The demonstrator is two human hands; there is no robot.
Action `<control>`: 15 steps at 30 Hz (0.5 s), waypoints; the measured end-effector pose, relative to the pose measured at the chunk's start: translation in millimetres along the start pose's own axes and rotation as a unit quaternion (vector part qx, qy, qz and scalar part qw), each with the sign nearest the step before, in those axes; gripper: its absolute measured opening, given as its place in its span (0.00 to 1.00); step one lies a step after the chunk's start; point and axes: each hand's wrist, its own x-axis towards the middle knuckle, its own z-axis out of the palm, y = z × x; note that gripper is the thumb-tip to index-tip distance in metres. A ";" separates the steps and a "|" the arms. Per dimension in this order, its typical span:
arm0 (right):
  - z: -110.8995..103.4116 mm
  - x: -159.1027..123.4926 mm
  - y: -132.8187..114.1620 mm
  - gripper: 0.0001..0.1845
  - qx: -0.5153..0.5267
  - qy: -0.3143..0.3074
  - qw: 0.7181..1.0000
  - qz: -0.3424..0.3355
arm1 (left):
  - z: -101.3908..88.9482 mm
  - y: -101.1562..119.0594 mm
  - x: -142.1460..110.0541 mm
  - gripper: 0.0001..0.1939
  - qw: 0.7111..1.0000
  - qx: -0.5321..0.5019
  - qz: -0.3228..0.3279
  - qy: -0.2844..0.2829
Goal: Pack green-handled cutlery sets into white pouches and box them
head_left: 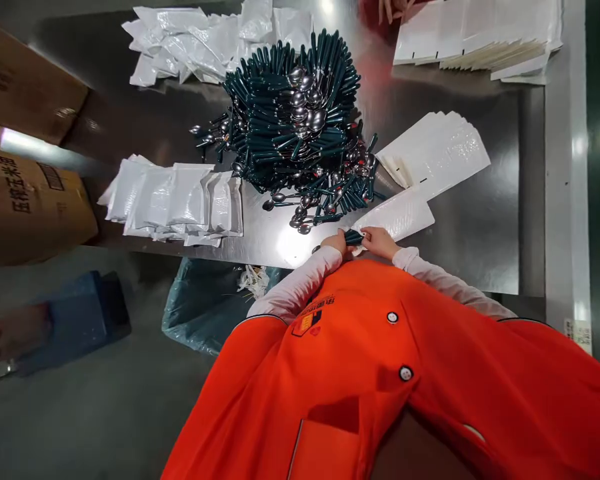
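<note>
At the table's near edge, my left hand is closed around a small bunch of dark-green-handled spoons. Close beside it, my right hand pinches the near end of a white plastic bag, where the handle ends meet it. Whether the handles are inside the bag's mouth I cannot tell. A fanned stack of flat white bags lies just beyond. Ahead of my hands rises a large pile of similar spoons, with loose ones spilling towards me.
Filled white packets lie in overlapping rows at left, and more packets are heaped behind. Flat bags are stacked at far right, near another person's hand. Cardboard boxes stand left; a lined bin sits below the edge.
</note>
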 end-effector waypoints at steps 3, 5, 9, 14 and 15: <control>-0.9 3.2 -2.4 0.26 -0.043 -0.012 0.998 -0.034 | 5.0 15.0 4.1 0.38 0.996 0.085 -0.012 -0.009; 2.4 2.5 -1.3 0.26 -0.051 -0.006 0.997 -0.064 | 3.9 22.3 7.8 0.38 0.993 0.110 0.026 -0.012; 7.3 -3.5 7.9 0.25 -0.002 0.034 0.996 -0.086 | -11.1 23.9 16.5 0.39 0.990 0.068 0.110 -0.051; -0.6 -8.0 11.2 0.21 0.067 0.042 0.990 -0.113 | -35.0 21.4 22.3 0.31 0.989 0.063 0.132 -0.029; -2.5 -9.0 8.9 0.20 0.078 0.043 0.989 -0.114 | -38.9 22.3 23.3 0.32 0.988 0.072 0.132 -0.026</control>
